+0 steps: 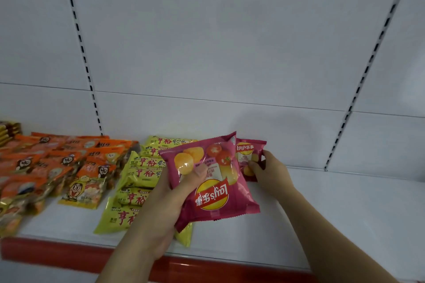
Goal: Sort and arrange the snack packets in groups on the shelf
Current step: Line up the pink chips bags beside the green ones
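Left hand: I am gripping a pink Lay's packet, upside down, above the shelf | Right hand: pinching a smaller pink packet standing farther back | Left: yellow-green packets, orange packets lying grouped.

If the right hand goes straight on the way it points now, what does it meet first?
The right hand already pinches a small pink Lay's packet; past that, probably the yellow packets, though depth is unclear.
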The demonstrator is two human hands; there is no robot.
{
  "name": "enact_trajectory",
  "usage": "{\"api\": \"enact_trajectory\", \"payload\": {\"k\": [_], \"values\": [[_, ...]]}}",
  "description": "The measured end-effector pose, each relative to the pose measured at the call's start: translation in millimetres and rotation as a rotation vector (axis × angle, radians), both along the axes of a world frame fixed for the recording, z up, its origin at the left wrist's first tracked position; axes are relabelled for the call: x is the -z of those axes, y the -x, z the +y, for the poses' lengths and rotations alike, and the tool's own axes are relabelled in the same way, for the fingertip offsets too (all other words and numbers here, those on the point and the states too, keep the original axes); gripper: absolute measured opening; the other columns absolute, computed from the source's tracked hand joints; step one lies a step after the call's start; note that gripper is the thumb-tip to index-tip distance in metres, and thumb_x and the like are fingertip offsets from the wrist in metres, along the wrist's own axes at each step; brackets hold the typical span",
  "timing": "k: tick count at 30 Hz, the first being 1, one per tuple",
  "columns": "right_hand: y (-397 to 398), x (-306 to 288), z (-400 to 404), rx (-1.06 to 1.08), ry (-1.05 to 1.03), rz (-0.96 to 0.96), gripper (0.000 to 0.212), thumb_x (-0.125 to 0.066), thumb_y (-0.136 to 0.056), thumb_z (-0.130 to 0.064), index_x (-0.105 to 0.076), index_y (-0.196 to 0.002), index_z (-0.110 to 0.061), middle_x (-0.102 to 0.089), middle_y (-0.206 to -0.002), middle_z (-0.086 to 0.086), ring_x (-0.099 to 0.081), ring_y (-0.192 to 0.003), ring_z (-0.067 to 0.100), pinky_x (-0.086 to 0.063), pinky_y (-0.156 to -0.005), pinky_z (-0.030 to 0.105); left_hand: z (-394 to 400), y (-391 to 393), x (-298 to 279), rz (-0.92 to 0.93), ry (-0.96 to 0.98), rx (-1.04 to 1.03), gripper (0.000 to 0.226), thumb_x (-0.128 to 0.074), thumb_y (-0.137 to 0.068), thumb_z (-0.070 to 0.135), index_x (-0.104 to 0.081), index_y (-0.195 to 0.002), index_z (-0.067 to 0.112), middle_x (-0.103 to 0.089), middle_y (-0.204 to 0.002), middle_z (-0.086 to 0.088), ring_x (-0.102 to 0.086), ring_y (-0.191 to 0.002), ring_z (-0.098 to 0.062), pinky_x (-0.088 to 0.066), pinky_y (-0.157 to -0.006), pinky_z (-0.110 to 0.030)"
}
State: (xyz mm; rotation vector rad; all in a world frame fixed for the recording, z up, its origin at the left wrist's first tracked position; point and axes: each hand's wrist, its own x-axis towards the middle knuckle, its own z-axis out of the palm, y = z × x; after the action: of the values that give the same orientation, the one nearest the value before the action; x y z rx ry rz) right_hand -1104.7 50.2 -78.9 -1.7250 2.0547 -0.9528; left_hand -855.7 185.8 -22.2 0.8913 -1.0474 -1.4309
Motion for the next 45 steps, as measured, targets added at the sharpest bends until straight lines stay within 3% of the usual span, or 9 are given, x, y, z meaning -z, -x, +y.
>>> {"api": "enact_trajectory", "payload": {"k": [8,13,17,20,25,32,38,42,45], "values": [[-4,-23,28,0.112,-0.018,-0.023,0.062,-0.049,-0.098,-0.054,-0.044,-0.142,-0.011,-0.065,-0.126,0.007,-0.061,-0.111,0.027,-0.047,-0.086,0.037,-6,17,-3,0.020,-0.001,-0.025,0.054,-0.077,-0.075,0.037,-0.063,-0.126,0.029,-0.079,-0.111,-0.001,-0.077,-0.099,-0.024,-0.063,-0.079,-0.042],[-23,-57,124,-0.109,0.118,-0.656,0.047,-0.043,-0.098,-0.055,-0.073,-0.101,-0.018,-0.077,-0.088,-0.001,-0.071,-0.082,0.014,-0.059,-0.077,0.038,-15,35,-3,-0.008,0.010,-0.085,0.070,-0.085,-0.067,0.046,-0.060,-0.129,0.027,-0.077,-0.117,-0.002,-0.076,-0.102,-0.024,-0.062,-0.087,-0.048],[-47,-61,160,-0.196,0.112,-0.636,0.043,-0.062,-0.072,-0.061,-0.071,-0.090,-0.023,-0.073,-0.074,-0.010,-0.063,-0.061,0.002,-0.050,-0.057,0.017,-18,51,0,-0.075,0.019,-0.158,0.091,-0.090,-0.052,0.065,-0.057,-0.129,0.031,-0.076,-0.117,0.001,-0.077,-0.099,-0.022,-0.064,-0.083,-0.049],[-38,-58,158,-0.144,0.131,-0.804,0.049,-0.075,-0.065,-0.052,-0.070,-0.098,-0.016,-0.076,-0.084,0.000,-0.072,-0.075,0.014,-0.059,-0.073,0.029,-15,62,-2,-0.083,-0.001,-0.138,0.084,-0.075,-0.060,0.080,-0.055,-0.127,0.032,-0.076,-0.114,0.002,-0.078,-0.095,-0.024,-0.064,-0.075,-0.050],[5,-67,152,-0.151,0.308,-1.126,0.069,-0.093,-0.053,-0.035,-0.063,-0.107,-0.002,-0.075,-0.103,0.017,-0.073,-0.100,0.032,-0.056,-0.090,0.042,-18,64,-3,-0.124,0.002,-0.282,0.048,-0.069,-0.084,0.057,-0.061,-0.119,0.026,-0.077,-0.104,-0.003,-0.078,-0.078,-0.017,-0.060,-0.054,-0.034],[64,-93,137,-0.096,0.164,-0.799,0.042,-0.082,-0.069,-0.006,-0.067,-0.108,-0.010,-0.076,-0.096,0.010,-0.075,-0.090,0.027,-0.060,-0.080,0.038,-22,30,-11,-0.141,0.022,-0.251,0.036,-0.074,-0.081,0.049,-0.070,-0.109,0.026,-0.080,-0.091,-0.003,-0.079,-0.077,-0.025,-0.057,-0.056,-0.033],[60,-112,113,-0.268,-0.046,-0.161,0.056,-0.090,-0.071,-0.023,-0.054,-0.113,-0.035,-0.076,-0.087,0.000,-0.073,-0.079,0.020,-0.060,-0.078,0.040,-19,35,-15,-0.407,0.188,0.144,0.040,-0.079,-0.080,0.042,-0.070,-0.116,0.030,-0.080,-0.106,0.006,-0.078,-0.095,-0.017,-0.061,-0.083,-0.035],[47,-128,107,-0.429,-0.025,-0.002,0.047,-0.089,-0.073,-0.019,-0.061,-0.108,-0.031,-0.075,-0.093,-0.004,-0.071,-0.084,0.012,-0.059,-0.082,0.043,-23,41,-15,-0.466,0.206,0.354,0.036,-0.085,-0.081,0.042,-0.072,-0.114,0.031,-0.079,-0.109,0.003,-0.077,-0.099,-0.018,-0.060,-0.080,-0.027],[38,-125,105,-0.417,0.050,-0.163,0.057,-0.086,-0.076,-0.022,-0.058,-0.124,-0.032,-0.076,-0.098,-0.008,-0.073,-0.086,0.013,-0.061,-0.079,0.041,-24,41,-7,-0.383,0.164,0.380,0.039,-0.082,-0.071,0.043,-0.077,-0.106,0.027,-0.079,-0.109,-0.005,-0.077,-0.098,-0.023,-0.059,-0.076,-0.026]]}}
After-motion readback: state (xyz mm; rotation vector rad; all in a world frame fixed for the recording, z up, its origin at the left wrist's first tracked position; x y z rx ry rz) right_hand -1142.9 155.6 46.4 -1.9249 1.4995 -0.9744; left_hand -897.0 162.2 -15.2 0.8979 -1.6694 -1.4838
